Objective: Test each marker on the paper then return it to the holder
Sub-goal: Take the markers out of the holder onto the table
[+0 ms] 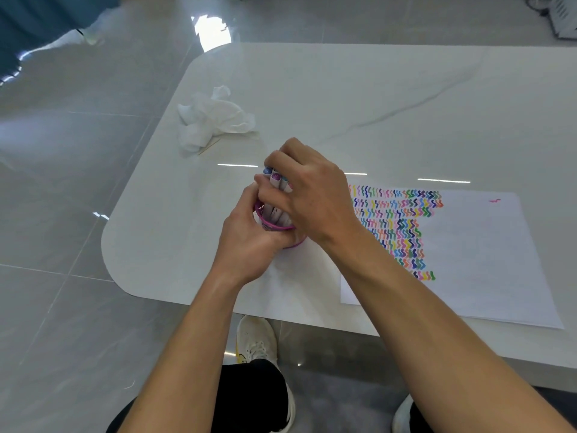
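Your left hand (249, 242) wraps the near-left side of the round pink plastic holder (276, 228), with its fingers curled round the wall in a firm grasp. The holder stands on the white, grey-veined surface (343, 98), near the left edge of the paper. Your right hand (312, 198) reaches over from the right, and its fingers (274, 157) are clenched round the white-barrelled markers (276, 182) standing upright in the holder. Blue and purple cap ends poke out beside your knuckles. There is some print on the holder's wall, but it is too blurred to read.

The large white sheet of paper (468, 254) lies flat on the surface to the right. Rows of short zigzag strokes (396, 220) in many colours fill its left part, and one small red mark (494, 200) sits alone toward its far right corner.

A crumpled white tissue (215, 117) lies beyond the holder to the left, with a thin wooden stick (208, 147) just beside it. Below the surface's near edge, a white shoe (256, 342) rests on the grey tiled floor (62, 214)
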`<state>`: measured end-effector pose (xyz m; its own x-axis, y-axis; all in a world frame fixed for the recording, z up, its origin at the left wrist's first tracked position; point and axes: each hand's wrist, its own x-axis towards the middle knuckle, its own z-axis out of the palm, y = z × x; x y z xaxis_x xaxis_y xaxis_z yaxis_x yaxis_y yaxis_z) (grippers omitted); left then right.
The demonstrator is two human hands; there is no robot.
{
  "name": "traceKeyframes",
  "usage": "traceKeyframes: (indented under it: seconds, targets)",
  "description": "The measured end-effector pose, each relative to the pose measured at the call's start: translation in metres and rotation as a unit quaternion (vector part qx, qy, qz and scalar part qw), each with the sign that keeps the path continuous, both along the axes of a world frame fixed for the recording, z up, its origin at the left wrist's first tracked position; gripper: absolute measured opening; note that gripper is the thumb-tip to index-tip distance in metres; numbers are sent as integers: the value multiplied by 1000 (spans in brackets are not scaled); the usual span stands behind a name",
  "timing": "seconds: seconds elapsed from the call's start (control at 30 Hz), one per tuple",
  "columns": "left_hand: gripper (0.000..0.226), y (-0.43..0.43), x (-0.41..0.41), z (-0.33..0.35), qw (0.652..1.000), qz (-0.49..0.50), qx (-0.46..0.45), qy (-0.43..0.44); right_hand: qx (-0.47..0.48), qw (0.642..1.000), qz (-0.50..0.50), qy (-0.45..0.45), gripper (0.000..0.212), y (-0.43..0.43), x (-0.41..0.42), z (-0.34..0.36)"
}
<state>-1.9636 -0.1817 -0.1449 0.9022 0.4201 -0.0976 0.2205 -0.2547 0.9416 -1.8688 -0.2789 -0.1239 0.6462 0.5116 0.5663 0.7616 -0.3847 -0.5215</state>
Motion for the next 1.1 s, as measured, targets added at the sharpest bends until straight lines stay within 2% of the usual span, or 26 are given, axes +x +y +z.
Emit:
traceKeyframes:
  seconds: [0.3,0.5,0.57,0.63,0.73,0.77,0.83,0.93,1.1]
  targets:
    - [80,6,2,0,1000,2,-5,-12,101,994,-27,-2,18,-7,9,19]
    - [79,8,2,-2,999,14,-23,-19,196,972,-85,93,21,-19,20,27]
    - [85,9,2,-3,999,16,-29,-22,253,945,-99,180,21,-25,25,24]
    - [95,12,3,-3,999,29,-39,-22,310,904,-116,271,21,-34,30,17]
    - [105,18,3,-4,998,55,-33,-15,375,836,-173,361,23,-50,37,1]
    - [103,20,3,-5,997,63,-29,-15,383,820,-196,378,23,-55,39,-5]
    - [96,24,4,-6,996,84,-31,-13,369,810,-238,388,25,-63,40,-20]
    - [91,29,4,-7,993,107,-41,-16,333,816,-283,379,26,-63,34,-40]
    - [91,32,6,-8,993,106,-41,-26,285,833,-302,365,26,-42,24,-56]
